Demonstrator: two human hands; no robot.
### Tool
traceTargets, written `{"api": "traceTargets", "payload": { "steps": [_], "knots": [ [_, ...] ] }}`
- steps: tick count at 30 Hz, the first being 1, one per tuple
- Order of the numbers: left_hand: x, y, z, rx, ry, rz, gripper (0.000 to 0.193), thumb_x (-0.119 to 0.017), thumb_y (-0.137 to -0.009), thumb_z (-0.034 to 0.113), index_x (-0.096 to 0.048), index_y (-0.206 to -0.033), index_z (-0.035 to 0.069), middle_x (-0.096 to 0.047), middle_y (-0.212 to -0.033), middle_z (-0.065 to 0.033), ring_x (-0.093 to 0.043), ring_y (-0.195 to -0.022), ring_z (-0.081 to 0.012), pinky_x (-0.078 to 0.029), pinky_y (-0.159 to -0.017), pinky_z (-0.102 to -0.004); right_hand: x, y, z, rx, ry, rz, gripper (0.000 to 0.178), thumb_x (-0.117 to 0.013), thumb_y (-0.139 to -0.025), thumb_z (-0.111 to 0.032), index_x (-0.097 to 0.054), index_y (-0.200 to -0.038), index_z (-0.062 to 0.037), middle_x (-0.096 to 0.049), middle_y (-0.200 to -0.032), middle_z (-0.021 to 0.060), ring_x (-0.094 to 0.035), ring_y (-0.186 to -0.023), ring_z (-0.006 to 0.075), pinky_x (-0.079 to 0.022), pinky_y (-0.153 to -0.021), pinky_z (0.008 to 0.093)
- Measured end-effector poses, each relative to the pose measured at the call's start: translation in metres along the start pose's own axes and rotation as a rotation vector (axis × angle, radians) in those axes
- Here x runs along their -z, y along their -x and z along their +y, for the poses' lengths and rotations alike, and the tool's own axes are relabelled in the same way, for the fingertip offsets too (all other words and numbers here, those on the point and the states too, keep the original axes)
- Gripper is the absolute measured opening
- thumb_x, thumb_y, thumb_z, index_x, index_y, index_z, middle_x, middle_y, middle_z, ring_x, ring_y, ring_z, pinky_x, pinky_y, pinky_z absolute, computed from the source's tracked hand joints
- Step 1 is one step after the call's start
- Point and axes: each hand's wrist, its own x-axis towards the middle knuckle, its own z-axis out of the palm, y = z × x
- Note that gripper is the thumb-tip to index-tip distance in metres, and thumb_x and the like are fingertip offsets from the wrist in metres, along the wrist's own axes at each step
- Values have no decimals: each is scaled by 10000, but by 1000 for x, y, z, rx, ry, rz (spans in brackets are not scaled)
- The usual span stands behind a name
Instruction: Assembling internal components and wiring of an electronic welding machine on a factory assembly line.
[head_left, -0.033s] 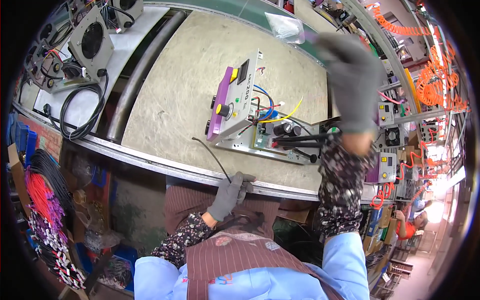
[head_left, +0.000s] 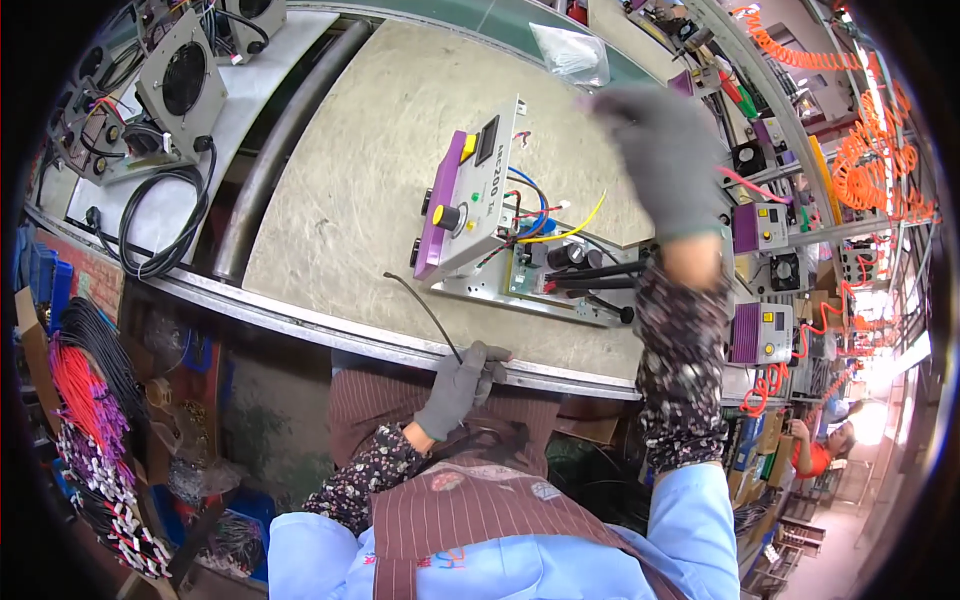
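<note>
Both hands wear grey knit gloves. The left hand (head_left: 462,385) sits at the metal front edge of the desk (head_left: 350,200), fingers curled around the end of a thin black cable (head_left: 420,308). The right hand (head_left: 665,155) is raised and blurry, so I can't tell its grip. Between them, nearer the right, lies the boxy panel unit (head_left: 470,200): purple plastic face, silver sheet metal, yellow knob, loose coloured wires, on worn beige matting.

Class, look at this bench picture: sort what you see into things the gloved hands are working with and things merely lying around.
In hand:
left hand, gripping a thin black cable
right hand, raised over the open purple-fronted unit
its circuit board with coloured wires

Lying about:
fan housing
coiled black cord
clear plastic bag
finished purple units
</note>
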Motion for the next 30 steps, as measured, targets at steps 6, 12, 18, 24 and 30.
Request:
{"api": "traceTargets", "payload": {
  "steps": [6, 12, 18, 24, 30],
  "knots": [
    [2, -3, -4, -9, 58, -32, 540, -380, -1015, 451, -626, -1094, -24, -591, -735, -24, -387, -476, -29, -306, -424, -196, -82, 63, 15, -233, 180, -926, 173, -649, -794, -246, -737, -883, -125, -705, -908, 142, -688, -869, 326, -555, -701, 428],
    [5, -3, -5, -5, 31, -53, 534, -380, -1017, 445, -625, -1098, -23, -589, -741, -30, -393, -477, -33, -313, -426, -202, -91, 73, 3, -183, 228, -898, 210, -633, -799, -289, -729, -885, -123, -705, -912, 136, -687, -847, 315, -554, -705, 416],
    [5, -2, -5, 2, 53, -59, 534, -381, -1015, 451, -620, -1104, -19, -583, -741, -29, -390, -481, -33, -311, -428, -200, -101, 78, 5, -143, 257, -931, 242, -615, -820, -317, -721, -894, -112, -703, -915, 136, -686, -847, 321, -555, -698, 411],
    [5, -3, -4, -5, 41, -66, 542, -382, -1013, 459, -618, -1105, -20, -578, -740, -28, -390, -487, -30, -307, -426, -199, -97, 74, 6, -179, 234, -932, 274, -619, -817, -343, -719, -889, -99, -702, -908, 146, -685, -856, 324, -554, -705, 418],
    [5, -2, -3, -1, 27, -67, 541, -389, -1012, 456, -618, -1104, -25, -578, -744, -31, -391, -490, -27, -307, -427, -194, -102, 76, 7, -166, 206, -955, 315, -626, -812, -380, -720, -904, -94, -702, -907, 150, -683, -865, 330, -553, -705, 426]
  ]
}}
